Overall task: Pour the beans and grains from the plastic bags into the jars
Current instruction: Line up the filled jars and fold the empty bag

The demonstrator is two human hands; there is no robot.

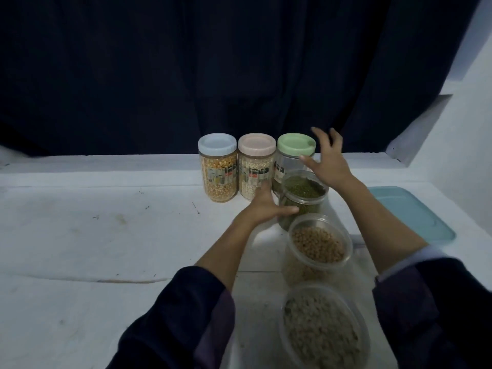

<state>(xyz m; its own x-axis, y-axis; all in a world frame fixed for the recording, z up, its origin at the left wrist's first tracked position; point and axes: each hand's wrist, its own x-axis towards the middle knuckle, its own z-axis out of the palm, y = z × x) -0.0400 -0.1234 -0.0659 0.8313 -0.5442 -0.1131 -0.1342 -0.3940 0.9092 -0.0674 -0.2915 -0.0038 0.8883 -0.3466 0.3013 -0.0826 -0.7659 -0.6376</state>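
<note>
Three lidded jars stand in a row at the back: a blue-lidded jar [218, 171] of corn kernels, a pink-lidded jar [255, 171] of pale grains, and a green-lidded jar [294, 153] that looks nearly empty. In front of them is an open jar of green beans [303, 194]. My left hand [266, 206] holds its side, thumb along the wall. My right hand [328, 161] hovers with spread fingers beside the green lid, holding nothing. Nearer to me are an open jar of yellow beans [318, 245] and an open jar of pale grains [320, 331]. No plastic bags are visible.
A white table [106, 235] carries everything. A light blue lid or tray [410, 211] lies flat at the right. A dark curtain [213, 62] hangs behind the table, and a white wall [466, 115] rises at the right.
</note>
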